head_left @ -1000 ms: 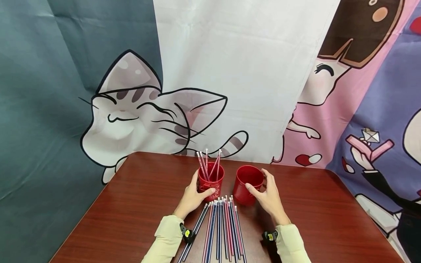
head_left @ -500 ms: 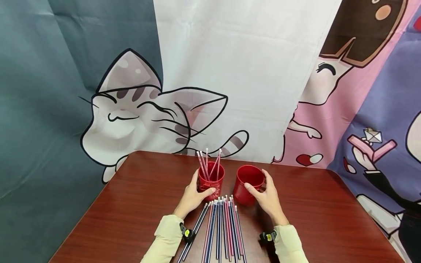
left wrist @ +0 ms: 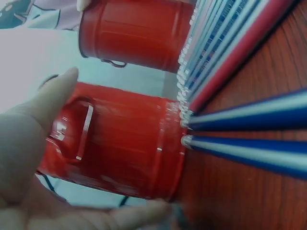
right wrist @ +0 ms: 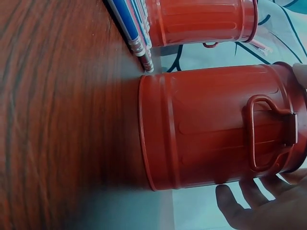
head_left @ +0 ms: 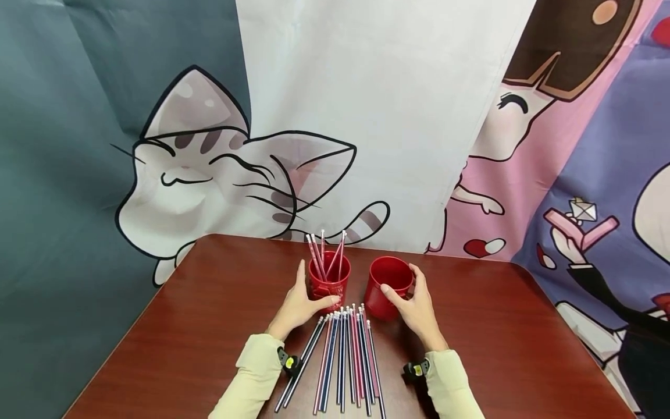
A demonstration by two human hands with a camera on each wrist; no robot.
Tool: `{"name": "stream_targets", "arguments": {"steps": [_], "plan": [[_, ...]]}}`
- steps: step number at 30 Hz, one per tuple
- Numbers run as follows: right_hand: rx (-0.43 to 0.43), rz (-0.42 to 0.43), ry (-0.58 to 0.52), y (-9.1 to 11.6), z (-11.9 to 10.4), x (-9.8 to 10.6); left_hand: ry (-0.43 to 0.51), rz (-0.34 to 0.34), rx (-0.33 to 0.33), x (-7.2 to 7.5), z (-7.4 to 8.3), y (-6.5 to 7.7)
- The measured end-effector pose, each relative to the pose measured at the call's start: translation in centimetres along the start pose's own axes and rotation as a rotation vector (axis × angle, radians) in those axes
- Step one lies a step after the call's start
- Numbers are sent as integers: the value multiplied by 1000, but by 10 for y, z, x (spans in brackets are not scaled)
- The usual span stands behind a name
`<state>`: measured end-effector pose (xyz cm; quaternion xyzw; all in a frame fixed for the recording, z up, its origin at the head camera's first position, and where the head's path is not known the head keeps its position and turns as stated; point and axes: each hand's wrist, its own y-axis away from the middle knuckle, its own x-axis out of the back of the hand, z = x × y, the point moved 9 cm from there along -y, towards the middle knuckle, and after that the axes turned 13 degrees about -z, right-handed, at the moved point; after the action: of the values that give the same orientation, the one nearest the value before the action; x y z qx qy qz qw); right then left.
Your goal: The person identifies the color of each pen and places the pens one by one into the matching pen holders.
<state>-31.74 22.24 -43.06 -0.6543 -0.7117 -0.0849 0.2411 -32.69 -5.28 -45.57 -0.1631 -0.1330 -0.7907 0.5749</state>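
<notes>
Two red pencil cups with small handles stand upright side by side. Several pink pencils [head_left: 316, 254] lean inside the left cup [head_left: 340, 287]; none show in the right cup [head_left: 381, 302]. My left hand [head_left: 294, 309] is around the left cup, thumb across its front and fingers straight along its left side. In the left wrist view, a gap shows between the lower finger and that cup [left wrist: 129, 139]. My right hand [head_left: 420, 309] holds the right cup, thumb at the near rim and fingers along the right side. The right wrist view shows fingertips [right wrist: 225, 201] at the cup's side.
Loose blue and pink striped pencils [head_left: 342, 355] lie fanned between my forearms, their white ends just before the cups. A brown wooden table [head_left: 199, 326] carries everything. Behind it hangs a printed cloth [head_left: 398, 128] with a cartoon cat.
My left fingers have straightened and come slightly away from the left cup. The right hand keeps its hold. The whole head view has shifted a little, while cups and pencils stay in place.
</notes>
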Motion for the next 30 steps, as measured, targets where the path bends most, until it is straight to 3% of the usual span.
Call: {"name": "stream_targets", "arguments": {"steps": [4, 7, 10, 13, 15, 17, 20, 24, 27, 30], "plan": [[-2, 0, -10, -2, -1, -1, -121, 9, 136, 11, 8, 11], [-5, 1, -5, -3, -2, 1, -243, 37, 199, 19, 24, 22], [-1, 2, 4, -3, -4, 4, -386, 92, 211, 23, 49, 37], [-6, 1, 12, -3, -3, 5, -579, 142, 189, 19, 77, 58], [-5, 2, 13, -2, -2, 6, -686, 131, 172, 8, 94, 69], [-8, 4, 13, -1, -1, 6, -733, 67, 126, -10, 107, 76], [-6, 14, 14, 1, 0, 8, -673, -96, 41, -47, 114, 78], [-5, 4, 29, 1, 0, 4, -581, -247, -56, -94, 107, 75], [6, -4, 35, -1, -2, 1, -528, -288, -85, -116, 100, 67], [16, 4, 35, -2, -4, 0, -462, -303, -84, -129, 94, 56]]}}
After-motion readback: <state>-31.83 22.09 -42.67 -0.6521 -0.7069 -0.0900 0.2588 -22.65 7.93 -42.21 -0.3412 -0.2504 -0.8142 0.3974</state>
